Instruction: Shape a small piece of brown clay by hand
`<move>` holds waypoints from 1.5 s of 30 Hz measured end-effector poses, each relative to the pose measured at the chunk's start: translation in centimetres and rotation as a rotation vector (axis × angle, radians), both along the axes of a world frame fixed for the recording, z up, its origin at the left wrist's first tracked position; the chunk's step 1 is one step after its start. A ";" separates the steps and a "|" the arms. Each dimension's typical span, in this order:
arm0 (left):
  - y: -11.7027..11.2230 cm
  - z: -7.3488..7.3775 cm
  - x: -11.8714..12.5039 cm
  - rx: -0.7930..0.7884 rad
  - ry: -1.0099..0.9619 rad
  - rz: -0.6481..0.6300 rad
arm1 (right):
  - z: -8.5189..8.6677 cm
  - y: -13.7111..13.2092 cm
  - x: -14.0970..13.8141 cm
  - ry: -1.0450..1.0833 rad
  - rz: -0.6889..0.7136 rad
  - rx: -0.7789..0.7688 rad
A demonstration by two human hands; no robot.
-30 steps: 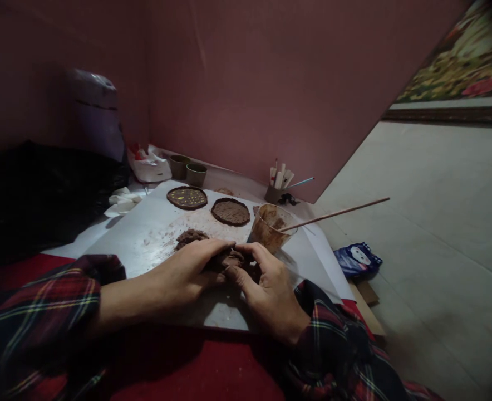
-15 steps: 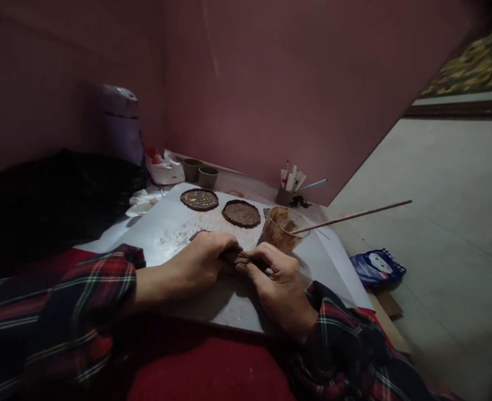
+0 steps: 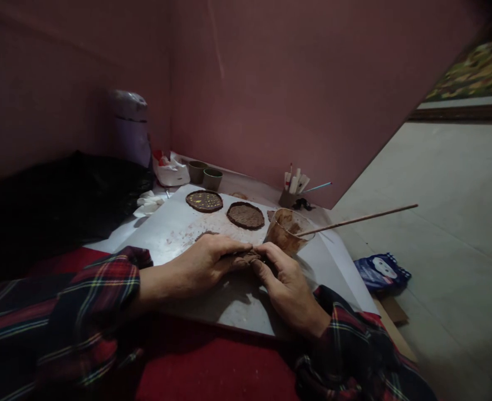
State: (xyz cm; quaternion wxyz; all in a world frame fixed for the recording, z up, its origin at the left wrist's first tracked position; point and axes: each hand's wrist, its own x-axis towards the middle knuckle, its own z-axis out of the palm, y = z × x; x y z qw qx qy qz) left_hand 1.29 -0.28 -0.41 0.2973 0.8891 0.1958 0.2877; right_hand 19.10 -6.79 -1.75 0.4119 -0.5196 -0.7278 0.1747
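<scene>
Both my hands meet over a lump of brown clay (image 3: pixel 246 258) on a white sheet (image 3: pixel 175 223). My left hand (image 3: pixel 206 264) curls over the lump from the left, fingers closed on it. My right hand (image 3: pixel 285 284) pinches the same lump from the right with thumb and fingers. Most of the clay is hidden under my fingers. Behind them lie two flat round clay discs, one dotted yellow (image 3: pixel 204 201) and one plain (image 3: pixel 246 215). A clear cup (image 3: pixel 288 231) smeared with clay stands just beyond my right hand, with a long wooden stick (image 3: pixel 358 218) leaning out of it.
Two small green cups (image 3: pixel 205 175) and a white bag (image 3: pixel 171 171) stand at the back by the pink wall. A holder of tools (image 3: pixel 293 190) sits at the back right. A blue packet (image 3: pixel 382 271) lies on the floor to the right. Black cloth (image 3: pixel 58 200) fills the left.
The view has shifted so the scene sits further right and lower. My hands stay on the clay lump, with my fingers closing tighter around it.
</scene>
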 end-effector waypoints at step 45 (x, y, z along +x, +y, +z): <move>0.5 -0.9 -0.2 0.224 0.103 0.105 | 0.0 0.0 -0.1 0.019 -0.031 0.018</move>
